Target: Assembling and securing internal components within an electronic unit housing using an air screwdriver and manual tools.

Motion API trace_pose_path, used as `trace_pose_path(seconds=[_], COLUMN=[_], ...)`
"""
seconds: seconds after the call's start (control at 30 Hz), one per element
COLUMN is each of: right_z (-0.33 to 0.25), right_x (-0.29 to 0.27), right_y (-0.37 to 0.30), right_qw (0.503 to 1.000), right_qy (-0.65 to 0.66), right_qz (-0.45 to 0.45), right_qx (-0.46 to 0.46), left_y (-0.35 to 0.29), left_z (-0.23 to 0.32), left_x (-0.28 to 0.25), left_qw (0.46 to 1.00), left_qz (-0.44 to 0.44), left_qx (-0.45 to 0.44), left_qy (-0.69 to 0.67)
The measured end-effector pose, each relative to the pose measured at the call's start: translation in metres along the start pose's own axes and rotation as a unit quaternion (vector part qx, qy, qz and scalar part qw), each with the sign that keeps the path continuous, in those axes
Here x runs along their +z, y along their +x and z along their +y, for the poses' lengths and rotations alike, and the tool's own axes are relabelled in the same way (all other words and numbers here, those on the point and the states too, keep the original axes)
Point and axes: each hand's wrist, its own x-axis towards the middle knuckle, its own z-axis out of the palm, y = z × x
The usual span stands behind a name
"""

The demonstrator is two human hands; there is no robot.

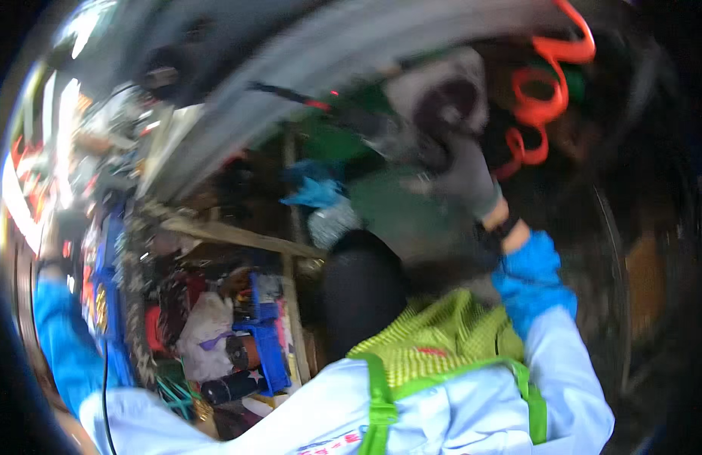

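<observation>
My right hand, in a grey glove with a dark band at the wrist, is closed around a dark hand tool. From the tool's body a long thin black shaft with a red band reaches to the left. Motion blur hides the exact kind of tool. Beside this hand hangs an orange coiled hose; its lower end comes close to the tool, but I cannot see whether they join. Far to the left, my left hand is dark and smeared near blue bins, its fingers unreadable.
Blue bins and a white bag crowd the lower left, beside a wooden bar. Behind the tool is a pale panel with a round dark part. A curved grey surface arches overhead. My dark knee is in the middle.
</observation>
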Motion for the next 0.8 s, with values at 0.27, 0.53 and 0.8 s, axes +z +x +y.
trace_pose_path(seconds=[0.27,0.53,0.8], right_z=[0.026,0.035,0.029], right_x=[-0.108,-0.093,-0.101], right_y=[0.002,-0.016,-0.024], right_qw=[0.972,0.967,0.963], right_qy=[-0.193,-0.233,-0.231], right_qz=[-0.001,-0.071,-0.025], right_qx=[-0.136,-0.08,-0.14], left_y=[-0.07,-0.072,0.017], left_z=[0.203,-0.135,-0.223], left_x=[0.035,-0.021,-0.135], left_qw=[0.959,0.875,0.942], left_qz=[-0.258,-0.394,-0.309], left_qx=[-0.073,-0.27,-0.112], left_qy=[-0.092,-0.083,0.064])
